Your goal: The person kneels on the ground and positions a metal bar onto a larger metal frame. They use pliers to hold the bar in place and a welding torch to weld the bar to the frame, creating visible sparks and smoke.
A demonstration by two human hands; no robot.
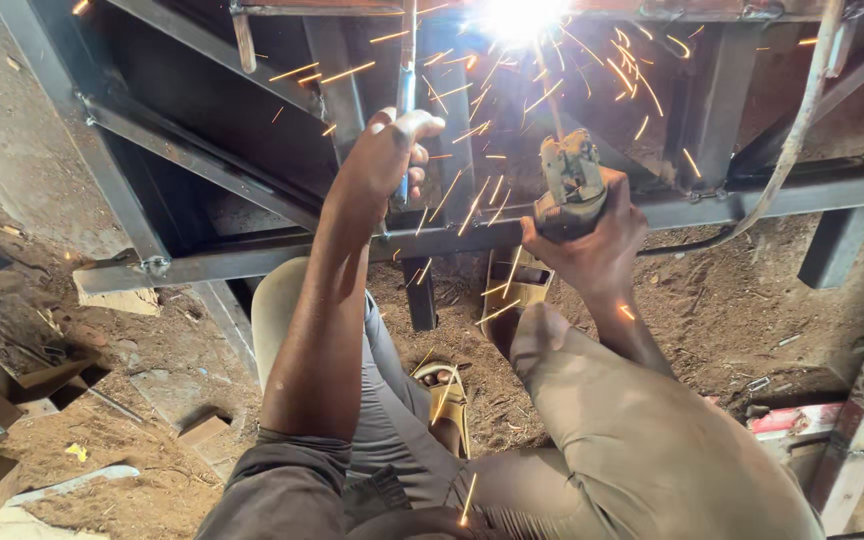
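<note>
Nearest, bent knees in grey trousers (592, 440) over a sandalled foot (447, 395) on dirt. Farther, left hand (387, 150) closed around a thin upright rod (407, 95); right hand (592, 235) gripping electrode holder (570, 180). Beyond, dark steel frame (252, 255), white arc (522, 15) scattering sparks.

Sleeve (287, 470): dark grey-brown, short, ends at upper arm.
Trousers (642, 440): khaki-grey, dusty, loose.
Sandal (449, 395): yellow-tan, open-toed.
Forearms, hands: bare, ungloved.
</note>
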